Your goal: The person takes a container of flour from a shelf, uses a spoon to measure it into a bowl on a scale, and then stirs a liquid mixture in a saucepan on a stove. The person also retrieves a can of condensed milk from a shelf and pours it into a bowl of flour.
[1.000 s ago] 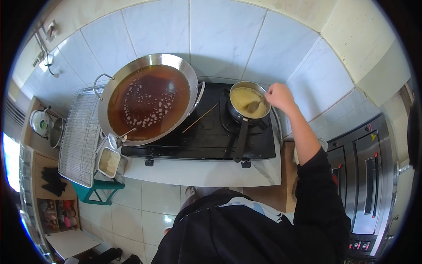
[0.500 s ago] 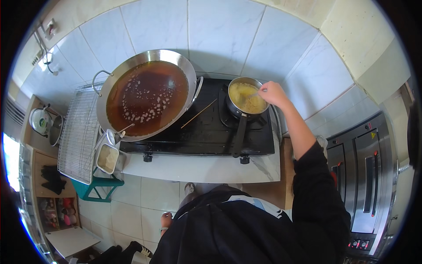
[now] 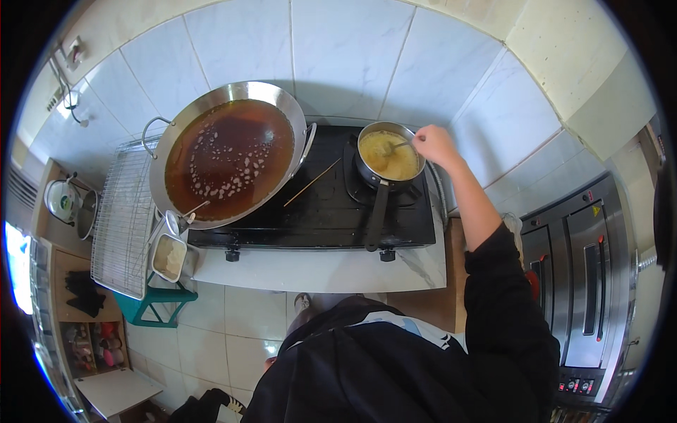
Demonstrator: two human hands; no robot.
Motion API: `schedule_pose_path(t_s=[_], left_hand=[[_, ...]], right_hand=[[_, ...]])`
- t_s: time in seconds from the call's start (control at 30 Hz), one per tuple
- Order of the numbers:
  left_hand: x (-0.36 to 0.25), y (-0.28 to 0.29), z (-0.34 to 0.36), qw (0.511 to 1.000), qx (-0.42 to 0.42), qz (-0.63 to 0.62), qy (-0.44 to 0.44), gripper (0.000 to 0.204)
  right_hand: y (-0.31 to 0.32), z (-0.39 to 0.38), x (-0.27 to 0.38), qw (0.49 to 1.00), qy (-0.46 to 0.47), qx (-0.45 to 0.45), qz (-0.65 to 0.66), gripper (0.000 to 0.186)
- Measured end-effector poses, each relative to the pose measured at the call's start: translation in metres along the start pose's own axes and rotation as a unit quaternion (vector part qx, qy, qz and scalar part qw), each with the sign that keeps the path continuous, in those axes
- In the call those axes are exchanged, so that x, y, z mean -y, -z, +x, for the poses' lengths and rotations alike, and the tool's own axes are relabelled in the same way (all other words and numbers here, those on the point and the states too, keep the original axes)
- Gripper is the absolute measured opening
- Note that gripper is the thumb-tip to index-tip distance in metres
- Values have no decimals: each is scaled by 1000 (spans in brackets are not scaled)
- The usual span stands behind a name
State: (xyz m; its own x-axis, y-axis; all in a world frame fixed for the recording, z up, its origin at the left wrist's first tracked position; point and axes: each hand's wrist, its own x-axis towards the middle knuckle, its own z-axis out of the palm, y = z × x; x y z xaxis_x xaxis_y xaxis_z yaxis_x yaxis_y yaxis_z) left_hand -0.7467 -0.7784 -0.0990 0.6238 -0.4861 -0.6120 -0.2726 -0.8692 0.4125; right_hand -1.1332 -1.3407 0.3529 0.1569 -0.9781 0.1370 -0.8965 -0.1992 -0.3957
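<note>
My right hand (image 3: 434, 145) is closed in a pinch round the handle of a small metal fork (image 3: 400, 145) over the right rim of the saucepan (image 3: 362, 163). The fork's head dips into bubbly yellow liquid (image 3: 396, 166); its tines are hard to make out. Nobody holds the saucepan's black handle (image 3: 377, 217), which points toward me over the black gas stove (image 3: 317, 222). Only a sliver of my left hand (image 3: 269, 362) shows beside my dark clothing, low down, so its fingers are hidden.
Left on the stove stands a wide metal pan (image 3: 161, 166) of brown oil. A thin wooden stick (image 3: 312, 182) lies between the pans. Further left are a wire rack (image 3: 120, 218), a metal container of pale paste (image 3: 170, 256) and a green stool (image 3: 151, 310). A steel oven (image 3: 582, 282) stands at right.
My right hand has shifted slightly on the fork, whose head now sits further left in the saucepan. My left hand has slipped mostly out of sight behind my clothing. The view has shifted slightly.
</note>
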Motion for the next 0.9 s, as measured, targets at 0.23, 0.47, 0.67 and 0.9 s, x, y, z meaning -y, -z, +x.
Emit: schedule_pose_path(t_s=[0.23, 0.47, 0.67, 0.9], left_hand=[[-22, 1, 0, 997, -4, -76, 8, 32], [-23, 0, -2, 999, -28, -47, -4, 29], [-23, -1, -1, 998, -29, -56, 16, 28], [-26, 1, 4, 998, -19, -66, 7, 28]], right_hand=[[10, -6, -1, 992, -21, 18, -121, 20], [11, -4, 4, 994, 9, 40, -101, 18], [-5, -11, 11, 998, 58, 32, 19, 18], [10, -13, 24, 972, 86, -49, -213, 15]])
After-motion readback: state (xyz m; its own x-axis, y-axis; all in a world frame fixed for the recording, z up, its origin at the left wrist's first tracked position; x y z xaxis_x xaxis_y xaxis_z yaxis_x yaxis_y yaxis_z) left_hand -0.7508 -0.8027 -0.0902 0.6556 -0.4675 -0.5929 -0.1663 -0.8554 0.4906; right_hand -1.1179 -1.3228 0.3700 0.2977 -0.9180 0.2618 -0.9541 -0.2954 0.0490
